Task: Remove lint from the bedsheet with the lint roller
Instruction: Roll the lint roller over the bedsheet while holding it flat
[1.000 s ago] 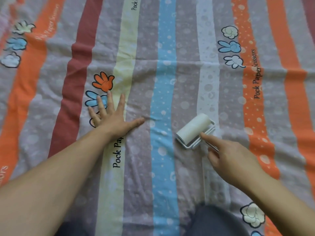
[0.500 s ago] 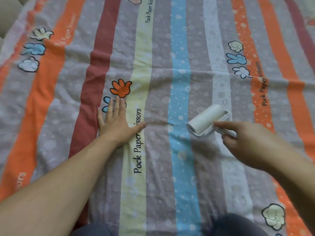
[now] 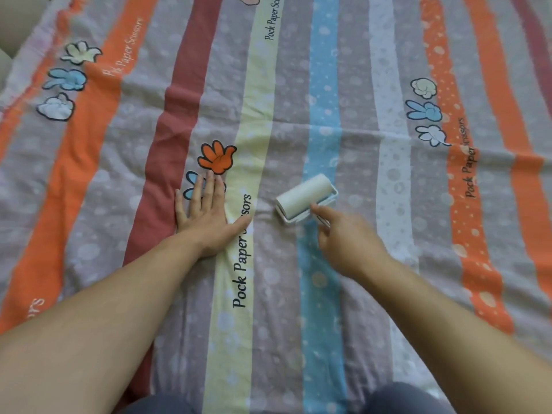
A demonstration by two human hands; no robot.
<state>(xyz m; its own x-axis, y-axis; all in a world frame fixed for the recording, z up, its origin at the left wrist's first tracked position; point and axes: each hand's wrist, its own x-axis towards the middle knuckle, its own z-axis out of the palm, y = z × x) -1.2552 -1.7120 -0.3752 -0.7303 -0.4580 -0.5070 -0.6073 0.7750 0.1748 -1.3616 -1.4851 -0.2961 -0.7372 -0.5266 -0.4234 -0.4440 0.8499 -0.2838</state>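
Mid-task, judging by the spread: right hand [image 3: 349,240] closed on roller [image 3: 304,196] handle, drum on sheet [image 3: 388,294]; left hand [image 3: 206,216] pressed flat, open. Most stripes apparently left.

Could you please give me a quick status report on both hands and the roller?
Left hand flat on striped bedsheet, open. Right hand gripping white cylindrical lint roller by its handle, roller on sheet. Nothing in the way.

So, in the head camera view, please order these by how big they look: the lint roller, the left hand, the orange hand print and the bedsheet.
1. bedsheet, fills nearly the whole view
2. left hand, flat on the sheet
3. lint roller
4. orange hand print

The roller and the print look close in size, so their order is unsure.
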